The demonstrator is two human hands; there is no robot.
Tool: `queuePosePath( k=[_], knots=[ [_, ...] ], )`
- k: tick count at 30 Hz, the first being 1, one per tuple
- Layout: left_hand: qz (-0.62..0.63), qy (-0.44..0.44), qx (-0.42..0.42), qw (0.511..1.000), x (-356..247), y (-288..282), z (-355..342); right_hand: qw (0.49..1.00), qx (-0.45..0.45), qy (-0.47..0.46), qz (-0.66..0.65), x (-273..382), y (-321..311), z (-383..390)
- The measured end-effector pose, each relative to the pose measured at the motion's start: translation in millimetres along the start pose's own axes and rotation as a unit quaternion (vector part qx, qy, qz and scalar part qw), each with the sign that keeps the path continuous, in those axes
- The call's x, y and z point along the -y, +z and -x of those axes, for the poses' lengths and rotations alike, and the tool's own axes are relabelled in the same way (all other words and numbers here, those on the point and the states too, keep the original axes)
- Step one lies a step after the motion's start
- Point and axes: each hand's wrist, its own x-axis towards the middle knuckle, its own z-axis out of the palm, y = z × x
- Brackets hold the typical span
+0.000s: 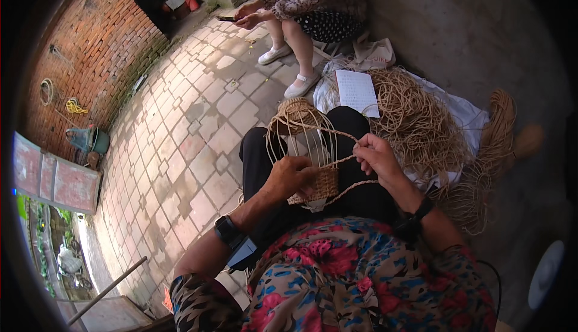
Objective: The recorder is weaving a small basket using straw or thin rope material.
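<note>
A half-woven straw basket (327, 186) rests on my lap between my knees. Its lower and upper ends are tightly woven, and bare ribs span the middle. My left hand (291, 177) is closed on the near left side of the basket, its fingertips partly hidden. Fingers pinched, my right hand (374, 153) holds a twisted straw cord (345, 160) just to the right of the ribs. The cord runs from the basket to my fingers. Another length of cord (356, 186) loops from the basket's lower end toward my right wrist.
A big heap of straw cord (415, 121) lies on a white sheet (475, 118) to my right, with a written paper (357, 93) on it. Ahead, a seated person (319, 7) holds a phone (226, 18). Paving (186, 133) and a brick wall (90, 49) lie left.
</note>
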Motion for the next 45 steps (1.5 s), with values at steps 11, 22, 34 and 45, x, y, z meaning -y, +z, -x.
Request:
queuePosePath(
  k=[11,22,34,45],
  knots=[
    [0.134,0.046,-0.041,0.989,31.9,-7.6,5.6,0.979,0.089,-0.183,0.015,45.6,64.1,-65.7],
    [0.088,0.058,-0.076,0.991,39.6,-7.3,5.4,0.837,-0.05,-0.38,0.392,38.0,102.5,-50.4],
    [0.035,0.055,-0.06,0.996,37.5,-12.3,11.2,0.884,-0.174,-0.143,0.41,-38.4,-89.7,-30.0],
    [-0.192,0.225,-0.15,0.944,-0.9,4.6,12.7,0.822,-0.02,-0.386,0.418,40.2,-2.4,-31.5]
  ],
)
